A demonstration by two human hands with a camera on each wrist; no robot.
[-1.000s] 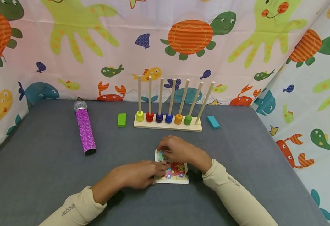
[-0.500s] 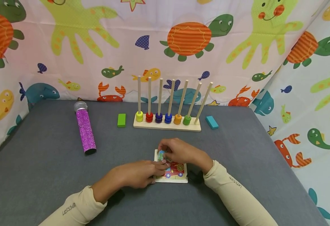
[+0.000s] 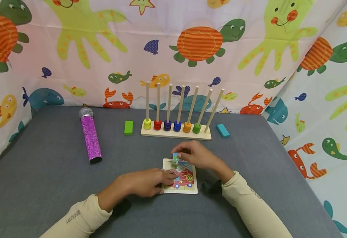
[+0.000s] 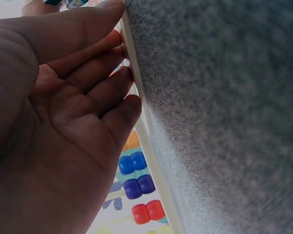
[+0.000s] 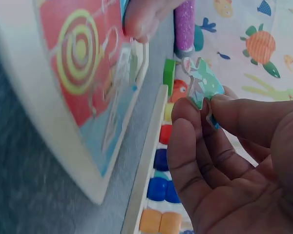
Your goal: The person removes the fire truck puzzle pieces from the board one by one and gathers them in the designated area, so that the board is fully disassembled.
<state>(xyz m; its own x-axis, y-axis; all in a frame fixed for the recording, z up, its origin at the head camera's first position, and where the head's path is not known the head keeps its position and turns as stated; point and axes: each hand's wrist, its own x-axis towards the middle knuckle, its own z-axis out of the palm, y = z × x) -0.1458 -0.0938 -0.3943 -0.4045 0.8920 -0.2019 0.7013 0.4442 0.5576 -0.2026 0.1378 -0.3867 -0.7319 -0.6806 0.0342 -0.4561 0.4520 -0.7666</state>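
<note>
A small jigsaw puzzle in a pale wooden tray (image 3: 195,189) lies on the grey table, with a red fire engine picture (image 3: 186,178) in it. My left hand (image 3: 146,182) rests on the tray's left side, fingers stretched over the picture and thumb by the lower left edge. Above the tray's top edge, my right hand (image 3: 201,156) pinches a blue and green puzzle piece (image 3: 175,158) between thumb and fingers. The right wrist view shows this piece (image 5: 205,80) lifted clear of the tray. Bare wood shows at the tray's upper left.
Behind the tray stands a wooden peg stand (image 3: 176,133) with coloured beads and tall rods. A green block (image 3: 128,127) and a blue block (image 3: 222,131) lie either side of it. A purple glittery microphone (image 3: 91,137) lies at left. A sea-animal curtain (image 3: 149,29) hangs behind.
My right hand has lifted the puzzle piece out of the tray's upper left corner and moved slightly right and away with it. My left hand has stayed on the tray.
</note>
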